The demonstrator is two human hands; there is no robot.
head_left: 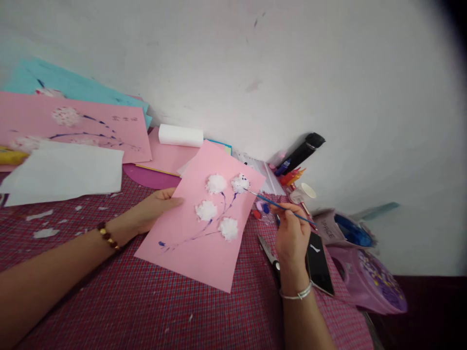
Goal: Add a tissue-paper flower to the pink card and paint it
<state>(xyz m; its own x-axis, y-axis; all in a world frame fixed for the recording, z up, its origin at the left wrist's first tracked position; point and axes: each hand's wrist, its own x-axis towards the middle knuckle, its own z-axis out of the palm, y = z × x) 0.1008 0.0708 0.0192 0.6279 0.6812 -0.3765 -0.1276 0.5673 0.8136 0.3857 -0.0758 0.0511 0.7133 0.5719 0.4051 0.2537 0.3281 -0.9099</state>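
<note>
My left hand grips the left edge of a pink sheet of paper, thumb on top, and holds it tilted above the table. White ruffled flowers stand out from the sheet, joined by painted dark blue stems. In my right hand is a thin blue paintbrush, pinched between the fingers. Its tip meets the upper right flower, which carries dark blue specks; the other flowers look plain white. Just beyond the sheet's right edge sits a clear palette with paint blobs, partly hidden by my right hand.
Scissors and a black phone lie by my right wrist on the checked tablecloth. Behind are a white paper roll, a paper cup and paint tubes. White sheets and finished-looking pictures lie left.
</note>
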